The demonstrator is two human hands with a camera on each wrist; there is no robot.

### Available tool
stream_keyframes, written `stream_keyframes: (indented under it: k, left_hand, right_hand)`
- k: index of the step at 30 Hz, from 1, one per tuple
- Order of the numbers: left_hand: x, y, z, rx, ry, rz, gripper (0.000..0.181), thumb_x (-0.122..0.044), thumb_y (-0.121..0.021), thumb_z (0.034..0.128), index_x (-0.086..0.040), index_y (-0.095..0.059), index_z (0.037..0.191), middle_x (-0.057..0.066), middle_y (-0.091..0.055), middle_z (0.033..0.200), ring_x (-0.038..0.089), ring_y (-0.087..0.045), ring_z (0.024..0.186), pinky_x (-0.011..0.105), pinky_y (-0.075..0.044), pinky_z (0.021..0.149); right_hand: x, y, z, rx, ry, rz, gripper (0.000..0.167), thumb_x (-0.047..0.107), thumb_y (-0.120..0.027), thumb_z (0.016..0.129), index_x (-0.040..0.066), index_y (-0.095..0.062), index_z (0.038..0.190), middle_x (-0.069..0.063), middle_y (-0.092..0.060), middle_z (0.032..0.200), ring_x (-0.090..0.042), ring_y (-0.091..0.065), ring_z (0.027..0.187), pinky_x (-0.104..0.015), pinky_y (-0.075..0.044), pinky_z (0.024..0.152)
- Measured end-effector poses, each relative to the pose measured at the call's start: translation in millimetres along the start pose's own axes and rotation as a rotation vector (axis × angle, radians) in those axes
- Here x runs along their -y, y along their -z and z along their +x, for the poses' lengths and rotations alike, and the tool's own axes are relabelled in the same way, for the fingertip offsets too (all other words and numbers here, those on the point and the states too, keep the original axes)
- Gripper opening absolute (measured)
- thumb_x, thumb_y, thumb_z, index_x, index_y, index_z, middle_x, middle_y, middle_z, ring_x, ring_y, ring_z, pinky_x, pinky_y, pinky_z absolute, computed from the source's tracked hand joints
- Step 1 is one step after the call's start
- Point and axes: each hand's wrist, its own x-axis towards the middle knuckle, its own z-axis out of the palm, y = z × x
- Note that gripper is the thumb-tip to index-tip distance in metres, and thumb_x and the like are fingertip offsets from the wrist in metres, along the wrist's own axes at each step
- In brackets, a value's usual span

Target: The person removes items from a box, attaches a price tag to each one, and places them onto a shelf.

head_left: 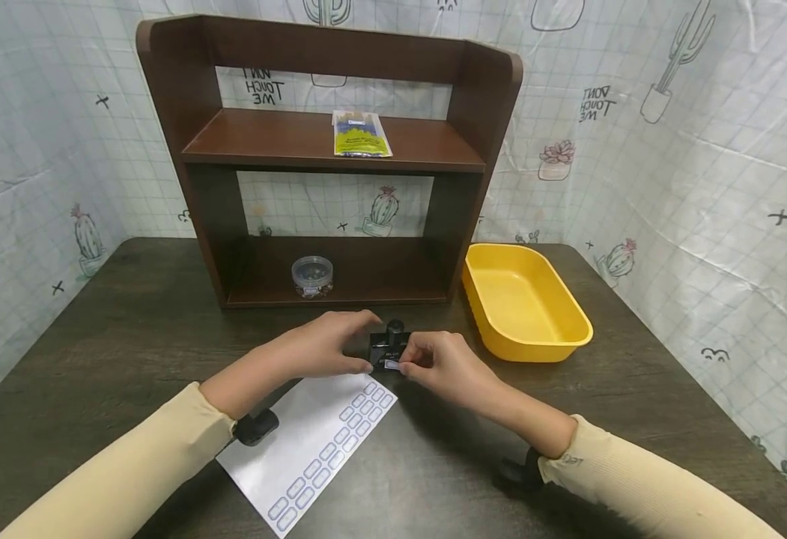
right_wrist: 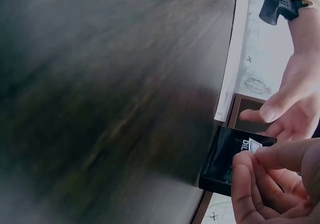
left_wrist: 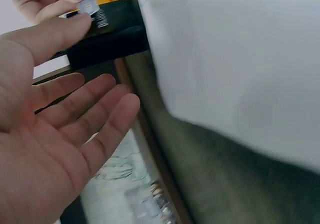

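Note:
A small black bottle (head_left: 383, 349) with a round black cap and white lettering stands on the table in front of the shelf. My right hand (head_left: 452, 368) pinches a small blue-bordered white label sticker (head_left: 391, 364) between thumb and forefinger, against the bottle's lettered front. The sticker (right_wrist: 254, 145) partly covers the letters. My left hand (head_left: 326, 346) is at the bottle's left side, its fingers (left_wrist: 105, 136) spread and holding nothing. Its thumb tip is close to the sticker (left_wrist: 88, 5); whether it touches the bottle I cannot tell. Below lies a white sheet of labels (head_left: 299, 442), partly under my left forearm.
Behind the hands rises a brown two-tier shelf (head_left: 329, 161). It carries a clear round container (head_left: 312, 275) below and a yellow-and-blue packet (head_left: 361, 135) above. To the right is a yellow tray (head_left: 571, 348). Patterned white cloth (head_left: 636, 150) hangs around the table.

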Motion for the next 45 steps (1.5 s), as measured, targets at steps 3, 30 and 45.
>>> stream_keyframes:
  k: [3,30,45]
  left_hand:
    - [3.8,-8.7,10.0,0.013,-0.022,-0.033,0.056,-0.018,-0.083,0.0899,-0.007,-0.058,0.139,0.01,-0.072,0.131,0.02,-0.07,0.11,0.039,-0.056,0.099]
    - [1.7,-22.2,23.9,-0.05,-0.025,0.05,0.022,-0.019,-0.082,0.0914,-0.01,-0.067,0.105,-0.001,-0.071,0.09,0.011,-0.055,0.077,0.022,-0.046,0.069]
    - [3.0,-20.3,23.6,-0.059,-0.027,0.039,0.021,-0.018,-0.083,0.0903,-0.011,-0.068,0.104,-0.002,-0.07,0.088,0.009,-0.054,0.073,0.022,-0.044,0.067]
  right_hand:
    - [-0.1,-1.1,0.4,-0.001,-0.007,-0.007,0.01,0.005,-0.078,0.091,0.012,-0.074,0.086,0.0,-0.074,0.08,-0.009,-0.06,0.068,-0.02,-0.055,0.063]
    - [-0.2,-6.9,0.3,-0.036,-0.007,-0.075,0.009,0.004,-0.077,0.091,0.011,-0.073,0.087,0.001,-0.073,0.078,-0.006,-0.057,0.066,-0.019,-0.05,0.058]
    - [3.9,10.2,5.2,-0.05,-0.003,-0.222,0.038,0.021,-0.085,0.088,0.01,-0.059,0.112,-0.005,-0.064,0.099,-0.016,-0.06,0.085,-0.028,-0.054,0.075]
